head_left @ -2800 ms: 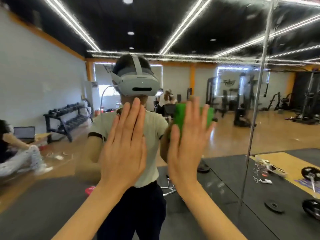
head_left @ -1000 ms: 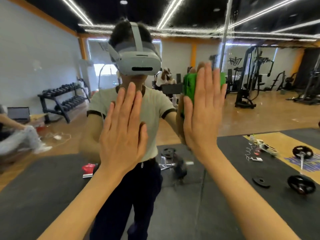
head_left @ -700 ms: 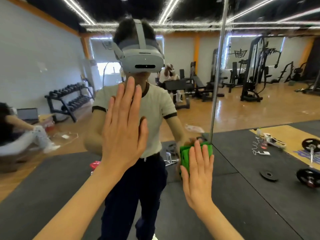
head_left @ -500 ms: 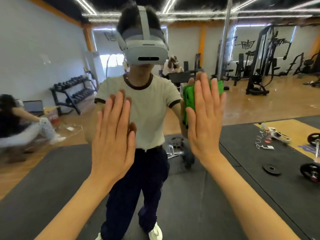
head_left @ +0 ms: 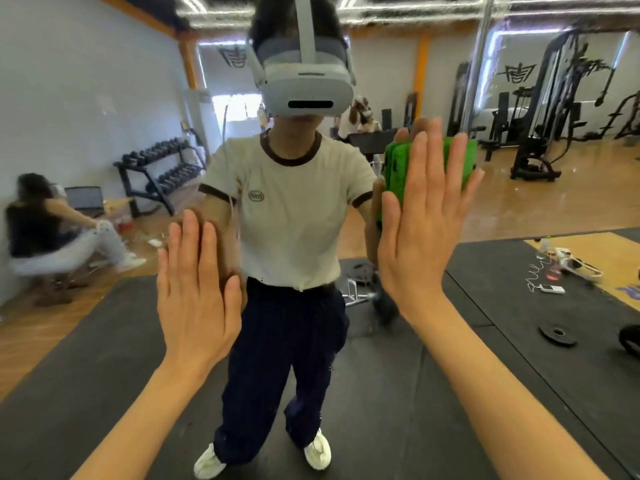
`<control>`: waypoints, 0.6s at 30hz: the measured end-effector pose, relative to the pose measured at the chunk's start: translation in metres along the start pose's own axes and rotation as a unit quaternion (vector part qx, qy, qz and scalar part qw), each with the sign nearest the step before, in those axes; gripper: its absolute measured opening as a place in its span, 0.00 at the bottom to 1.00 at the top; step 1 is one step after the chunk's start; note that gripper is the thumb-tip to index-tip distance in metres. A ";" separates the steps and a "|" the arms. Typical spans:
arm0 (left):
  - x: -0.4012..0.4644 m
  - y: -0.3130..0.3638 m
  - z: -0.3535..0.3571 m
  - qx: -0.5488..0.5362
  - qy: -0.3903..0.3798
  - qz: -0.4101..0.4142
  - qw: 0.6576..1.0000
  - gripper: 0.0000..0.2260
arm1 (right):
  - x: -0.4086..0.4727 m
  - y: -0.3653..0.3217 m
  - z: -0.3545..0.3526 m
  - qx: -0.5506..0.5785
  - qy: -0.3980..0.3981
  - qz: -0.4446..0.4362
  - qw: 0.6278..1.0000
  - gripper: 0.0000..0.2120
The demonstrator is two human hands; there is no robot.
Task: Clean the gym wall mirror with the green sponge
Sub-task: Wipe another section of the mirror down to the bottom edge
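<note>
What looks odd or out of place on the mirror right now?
Nothing stands out. The right hand presses the green sponge flat on the mirror; the left hand rests flat on the glass. No cracks or spills show.

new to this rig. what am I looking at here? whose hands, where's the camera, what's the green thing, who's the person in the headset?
There is no robot here. A person wears one wide-angle camera on the head, looking forward and down, so the two arms coming in from the bottom are their own. They stand facing a gym wall mirror, and the figure in the white headset is their own reflection.

The right hand presses a green sponge flat against the glass with straight fingers; it pushes rather than grips. The left hand lies flat on the mirror with nothing in it, lower than the right.

Everything else is reflected room: a dumbbell rack, weight machines, dark floor mats with a weight plate, and a seated person at far left.
</note>
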State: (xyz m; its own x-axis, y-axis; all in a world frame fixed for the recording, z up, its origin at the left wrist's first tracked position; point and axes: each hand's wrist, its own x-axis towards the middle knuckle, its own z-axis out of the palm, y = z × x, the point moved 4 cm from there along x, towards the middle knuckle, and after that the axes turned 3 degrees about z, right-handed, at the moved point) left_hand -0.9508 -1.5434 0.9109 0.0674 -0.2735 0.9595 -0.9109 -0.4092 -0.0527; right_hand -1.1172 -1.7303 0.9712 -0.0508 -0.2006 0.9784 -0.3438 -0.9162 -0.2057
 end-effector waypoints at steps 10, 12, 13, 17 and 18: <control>0.000 0.002 0.001 0.021 0.023 0.016 0.999 0.27 | -0.081 0.003 -0.001 -0.055 -0.087 -0.139 0.985 0.26; 0.000 0.002 0.001 0.019 0.024 0.016 0.999 0.27 | -0.023 -0.008 0.005 -0.029 -0.021 -0.050 0.998 0.25; 0.000 0.002 0.000 0.017 0.024 0.014 0.999 0.27 | -0.014 -0.012 0.008 -0.021 -0.002 -0.023 1.000 0.25; 0.000 0.001 -0.001 -0.003 0.018 0.010 1.000 0.27 | -0.118 -0.016 0.013 -0.038 -0.114 -0.114 0.986 0.30; 0.000 0.001 -0.001 -0.004 0.017 0.011 1.000 0.27 | -0.157 -0.010 0.010 -0.058 -0.155 -0.155 0.974 0.30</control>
State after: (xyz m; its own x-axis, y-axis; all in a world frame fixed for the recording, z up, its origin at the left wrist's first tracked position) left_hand -0.9525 -1.5427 0.9109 0.0340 -0.2522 0.9671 -0.9154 -0.3963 -0.0711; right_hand -1.0962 -1.6927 0.8194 0.3523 -0.0318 0.9353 -0.4027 -0.9073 0.1208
